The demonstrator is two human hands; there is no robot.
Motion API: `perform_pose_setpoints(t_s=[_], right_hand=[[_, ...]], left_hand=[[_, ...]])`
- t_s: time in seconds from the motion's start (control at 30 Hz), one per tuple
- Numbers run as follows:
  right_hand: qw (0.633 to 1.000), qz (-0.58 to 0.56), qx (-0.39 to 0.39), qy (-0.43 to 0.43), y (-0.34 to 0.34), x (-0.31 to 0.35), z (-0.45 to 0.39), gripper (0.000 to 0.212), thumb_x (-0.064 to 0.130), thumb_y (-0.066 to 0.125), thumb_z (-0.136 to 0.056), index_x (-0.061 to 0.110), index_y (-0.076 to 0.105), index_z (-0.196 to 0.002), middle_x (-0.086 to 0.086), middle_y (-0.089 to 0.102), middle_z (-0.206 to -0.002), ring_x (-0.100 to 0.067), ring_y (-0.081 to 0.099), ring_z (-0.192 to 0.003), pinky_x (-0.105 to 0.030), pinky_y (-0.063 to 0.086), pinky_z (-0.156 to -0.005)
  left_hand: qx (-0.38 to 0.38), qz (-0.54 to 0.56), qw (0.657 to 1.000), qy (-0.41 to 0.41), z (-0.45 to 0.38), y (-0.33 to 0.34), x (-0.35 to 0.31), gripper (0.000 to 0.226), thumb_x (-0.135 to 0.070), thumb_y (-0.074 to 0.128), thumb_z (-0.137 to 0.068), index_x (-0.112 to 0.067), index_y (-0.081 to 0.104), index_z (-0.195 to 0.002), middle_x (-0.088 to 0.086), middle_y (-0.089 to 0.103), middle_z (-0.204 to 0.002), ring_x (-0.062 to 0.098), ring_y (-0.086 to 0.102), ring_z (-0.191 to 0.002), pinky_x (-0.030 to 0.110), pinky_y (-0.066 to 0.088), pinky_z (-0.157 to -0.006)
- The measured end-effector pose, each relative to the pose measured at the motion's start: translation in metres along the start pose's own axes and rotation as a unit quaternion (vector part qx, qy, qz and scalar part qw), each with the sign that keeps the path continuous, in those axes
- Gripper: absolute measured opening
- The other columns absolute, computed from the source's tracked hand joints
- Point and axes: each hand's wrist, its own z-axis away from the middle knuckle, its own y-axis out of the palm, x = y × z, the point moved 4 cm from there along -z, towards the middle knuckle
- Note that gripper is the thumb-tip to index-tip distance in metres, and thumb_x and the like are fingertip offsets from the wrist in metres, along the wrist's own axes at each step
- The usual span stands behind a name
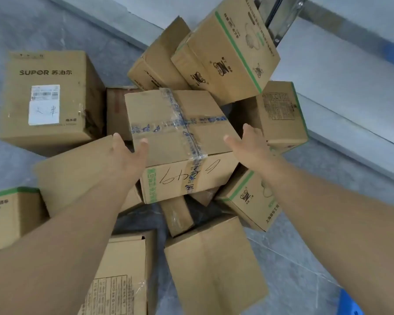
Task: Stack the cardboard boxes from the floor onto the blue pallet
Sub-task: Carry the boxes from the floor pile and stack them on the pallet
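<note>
A taped cardboard box (180,123) with blue-printed tape and handwriting on its front side lies on top of a heap of boxes in the middle of the view. My left hand (129,153) reaches its left edge, thumb on the top face and fingers straight. At the box's right edge is my right hand (250,144), fingers straight, thumb towards the top face. Neither hand grips the box. A corner of the blue pallet (350,303) shows at the bottom right.
Several more boxes lie around on the grey floor: a large SUPOR box (48,96) at the left, green-striped boxes (232,51) leaning at the back, a plain box (214,264) in front. A metal rack post (282,17) and a wall base run along the right.
</note>
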Motion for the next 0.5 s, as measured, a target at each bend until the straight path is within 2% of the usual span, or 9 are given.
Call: perform_pose_setpoints(t_s=[0.17,0.2,0.27,0.33,0.43,0.5], right_hand=[[0.999,-0.011,0.024,0.039,0.021,-0.016,-0.036,0.063,0.043,0.046,-0.092,0.006,0.029,-0.14,-0.015,0.037,-0.14,-0.033,0.04,-0.125,-0.041,0.036,-0.093],[0.998,-0.024,0.032,0.048,0.027,-0.02,-0.04,0.06,0.043,0.046,-0.092,0.006,0.032,-0.137,-0.014,0.042,-0.135,-0.031,0.045,-0.118,-0.038,0.037,-0.087],[0.995,-0.071,0.036,0.057,0.037,-0.025,-0.046,0.052,0.043,0.047,-0.092,0.008,0.039,-0.13,-0.007,0.053,-0.112,-0.021,0.053,-0.091,-0.03,0.038,-0.07],[0.99,-0.123,0.029,0.068,0.042,-0.03,-0.047,0.045,0.041,0.051,-0.091,0.011,0.042,-0.124,0.0,0.052,-0.094,-0.011,0.048,-0.075,-0.025,0.034,-0.055],[0.984,-0.165,0.023,0.061,0.043,-0.029,-0.037,0.043,0.037,0.056,-0.089,0.011,0.045,-0.121,-0.001,0.055,-0.1,-0.013,0.052,-0.079,-0.024,0.035,-0.054],[0.983,-0.172,0.025,0.051,0.037,-0.025,-0.024,0.044,0.034,0.058,-0.088,0.009,0.047,-0.123,-0.005,0.058,-0.108,-0.018,0.055,-0.086,-0.024,0.037,-0.055]], left_hand=[[0.03,0.021,0.999,-0.039,-0.03,0.02,0.02,0.071,-0.06,0.038,-0.088,-0.02,0.026,-0.146,0.01,0.046,-0.139,0.033,0.046,-0.123,0.051,0.039,-0.102],[0.038,0.026,0.998,-0.051,-0.031,0.023,0.024,0.067,-0.059,0.038,-0.089,-0.021,0.03,-0.144,0.009,0.051,-0.134,0.032,0.051,-0.118,0.051,0.042,-0.099],[0.044,0.034,0.997,-0.05,-0.031,0.029,0.03,0.053,-0.054,0.04,-0.091,-0.024,0.039,-0.136,0.007,0.059,-0.121,0.028,0.058,-0.106,0.048,0.048,-0.091],[0.049,0.063,0.996,-0.037,-0.029,0.032,0.033,0.035,-0.046,0.042,-0.093,-0.028,0.047,-0.123,0.003,0.064,-0.106,0.023,0.061,-0.093,0.043,0.051,-0.081],[0.049,0.11,0.992,-0.035,-0.022,0.03,0.034,0.02,-0.035,0.044,-0.096,-0.029,0.049,-0.114,-0.002,0.063,-0.094,0.015,0.06,-0.081,0.032,0.046,-0.061],[0.05,0.12,0.991,-0.035,-0.013,0.022,0.035,0.013,-0.031,0.043,-0.097,-0.03,0.049,-0.108,-0.005,0.061,-0.089,0.013,0.059,-0.078,0.03,0.043,-0.057]])
